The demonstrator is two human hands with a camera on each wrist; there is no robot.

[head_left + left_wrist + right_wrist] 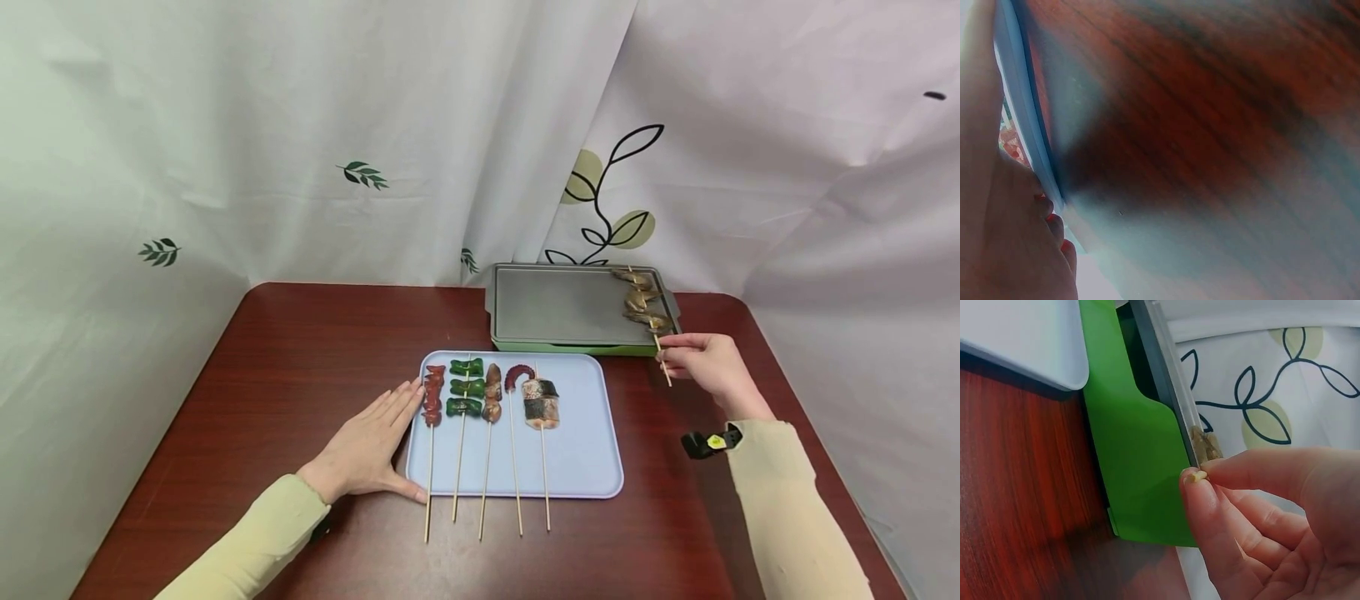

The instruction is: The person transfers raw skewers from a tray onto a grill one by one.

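Observation:
My right hand pinches the bare stick end of a skewer with brown, folded pieces between thumb and forefinger. Those pieces lie over the right end of a grey griddle plate set in a green base. Fingers straight and thumb spread, my left hand rests against the left edge of a pale blue tray. Nearest to it on the tray is a skewer of reddish pieces. The left wrist view shows the fingers along the tray's rim.
More skewers lie side by side on the tray: green pepper, brown chunks, a curled dark red tentacle and dark-banded pale pieces. Their sticks overhang its front edge. White curtains stand behind the dark red table.

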